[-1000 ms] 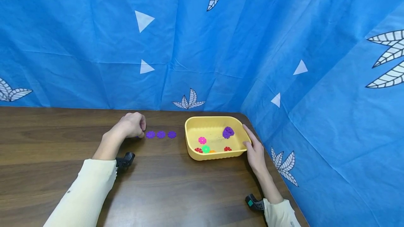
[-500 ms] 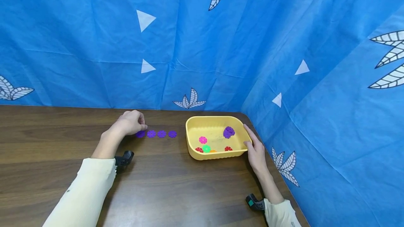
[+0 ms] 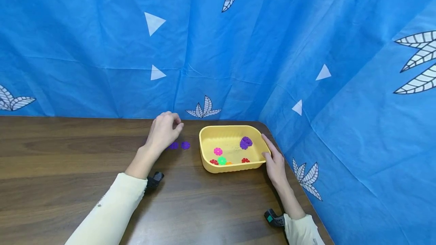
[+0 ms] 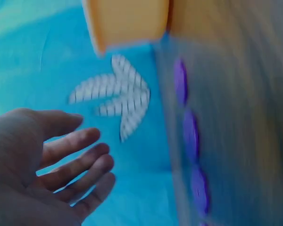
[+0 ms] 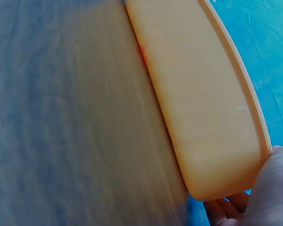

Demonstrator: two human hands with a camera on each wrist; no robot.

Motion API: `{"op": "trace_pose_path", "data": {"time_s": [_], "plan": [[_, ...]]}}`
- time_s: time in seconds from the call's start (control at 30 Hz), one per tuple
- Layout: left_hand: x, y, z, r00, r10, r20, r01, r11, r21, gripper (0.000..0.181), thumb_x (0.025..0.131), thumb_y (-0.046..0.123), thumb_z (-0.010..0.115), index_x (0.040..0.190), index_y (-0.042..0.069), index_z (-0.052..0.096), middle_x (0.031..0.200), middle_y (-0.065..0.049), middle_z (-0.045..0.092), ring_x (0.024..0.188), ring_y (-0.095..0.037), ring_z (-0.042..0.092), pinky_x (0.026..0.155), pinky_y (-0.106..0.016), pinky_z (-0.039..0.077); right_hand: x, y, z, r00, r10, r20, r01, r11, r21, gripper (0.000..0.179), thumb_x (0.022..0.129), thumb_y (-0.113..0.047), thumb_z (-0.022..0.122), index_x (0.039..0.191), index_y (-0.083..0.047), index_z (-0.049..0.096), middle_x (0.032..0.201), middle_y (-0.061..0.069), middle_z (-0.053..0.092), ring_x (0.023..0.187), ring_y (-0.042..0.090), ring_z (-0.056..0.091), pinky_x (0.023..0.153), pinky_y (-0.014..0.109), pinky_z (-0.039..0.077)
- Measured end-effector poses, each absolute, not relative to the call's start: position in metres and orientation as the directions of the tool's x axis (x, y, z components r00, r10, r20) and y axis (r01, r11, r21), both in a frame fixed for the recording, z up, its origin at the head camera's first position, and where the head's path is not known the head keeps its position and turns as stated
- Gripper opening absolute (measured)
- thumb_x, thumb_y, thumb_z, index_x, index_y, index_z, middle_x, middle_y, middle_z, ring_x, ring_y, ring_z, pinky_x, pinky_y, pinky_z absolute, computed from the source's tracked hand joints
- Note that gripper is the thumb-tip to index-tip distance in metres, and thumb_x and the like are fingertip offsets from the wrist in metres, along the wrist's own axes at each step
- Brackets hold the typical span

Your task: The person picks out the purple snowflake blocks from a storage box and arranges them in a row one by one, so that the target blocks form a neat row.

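My left hand point(image 3: 164, 129) is above the table, over a row of purple flower-shaped discs point(image 3: 185, 145). It holds nothing, and its fingers are loosely bent and spread in the left wrist view point(image 4: 61, 155). Part of the row is hidden behind this hand; the left wrist view shows several purple discs point(image 4: 192, 136) in a line. My right hand point(image 3: 276, 165) grips the right end of a yellow plastic basket point(image 3: 235, 127), its thumb at the rim. Inside lie a clump of purple discs point(image 3: 246, 143), a pink disc point(image 3: 218, 151), a green disc point(image 3: 222, 160), and red and orange ones.
A brown wooden table point(image 3: 204, 203) carries everything. Blue cloth point(image 3: 119, 48) with leaf and triangle prints hangs along its back and right edges. The basket stands near the back right corner.
The left hand has let go of a purple disc at the row's left end, lifted and moved right. The right hand and basket have stayed in place.
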State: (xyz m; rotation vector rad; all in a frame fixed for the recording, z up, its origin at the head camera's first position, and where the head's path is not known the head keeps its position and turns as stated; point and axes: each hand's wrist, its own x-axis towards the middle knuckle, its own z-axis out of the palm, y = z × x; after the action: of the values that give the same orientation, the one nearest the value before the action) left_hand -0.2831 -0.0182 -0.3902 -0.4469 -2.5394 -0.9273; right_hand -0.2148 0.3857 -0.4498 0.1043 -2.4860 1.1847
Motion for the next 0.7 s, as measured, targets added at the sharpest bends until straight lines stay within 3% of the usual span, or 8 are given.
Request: {"op": "trace_pose_path", "data": {"time_s": [0.13,0.17,0.47,0.7], "plan": [[-0.274,0.009,-0.389,-0.836,0.189,0.516,0.481,0.705,0.522,0.011,0.094,0.014,0.077,0.090,0.004,0.074,0.091,-0.012,0.070,0.091,-0.031,0.062,0.079,-0.046,0.053,-0.214,0.386,-0.449,-0.923,0.092,0.375,-0.233,0.640,-0.732,0.059,0.106,-0.002,0.048,0.160,-0.025,0.046,0.163,0.005,0.048,0.152,0.028,0.044,0.121,0.046,0.037],[-0.272,0.014,-0.388,-0.832,0.194,0.520,0.488,0.702,0.519,0.011,0.094,0.014,0.077,0.090,0.004,0.074,0.091,-0.012,0.071,0.092,-0.030,0.062,0.079,-0.045,0.053,-0.211,0.382,-0.444,-0.925,0.089,0.369,-0.231,0.639,-0.734,0.059,0.105,-0.001,0.048,0.160,-0.022,0.046,0.163,0.007,0.048,0.152,0.029,0.044,0.122,0.041,0.037],[-0.261,0.059,-0.390,-0.742,0.226,0.631,0.603,0.636,0.481,0.012,0.093,0.011,0.078,0.083,0.006,0.074,0.083,-0.008,0.069,0.082,-0.024,0.054,0.073,-0.037,0.048,-0.213,0.386,-0.447,-0.927,0.097,0.363,-0.224,0.632,-0.742,0.059,0.106,-0.001,0.048,0.160,-0.026,0.046,0.163,0.004,0.048,0.152,0.027,0.044,0.122,0.050,0.036],[-0.251,0.107,-0.383,-0.746,0.283,0.603,0.623,0.617,0.481,0.011,0.093,0.011,0.078,0.085,0.007,0.074,0.086,-0.007,0.071,0.084,-0.023,0.056,0.077,-0.036,0.049,-0.215,0.387,-0.449,-0.922,0.089,0.377,-0.242,0.628,-0.740,0.059,0.106,0.000,0.048,0.160,-0.023,0.046,0.163,0.006,0.049,0.151,0.028,0.045,0.121,0.050,0.036]]}}
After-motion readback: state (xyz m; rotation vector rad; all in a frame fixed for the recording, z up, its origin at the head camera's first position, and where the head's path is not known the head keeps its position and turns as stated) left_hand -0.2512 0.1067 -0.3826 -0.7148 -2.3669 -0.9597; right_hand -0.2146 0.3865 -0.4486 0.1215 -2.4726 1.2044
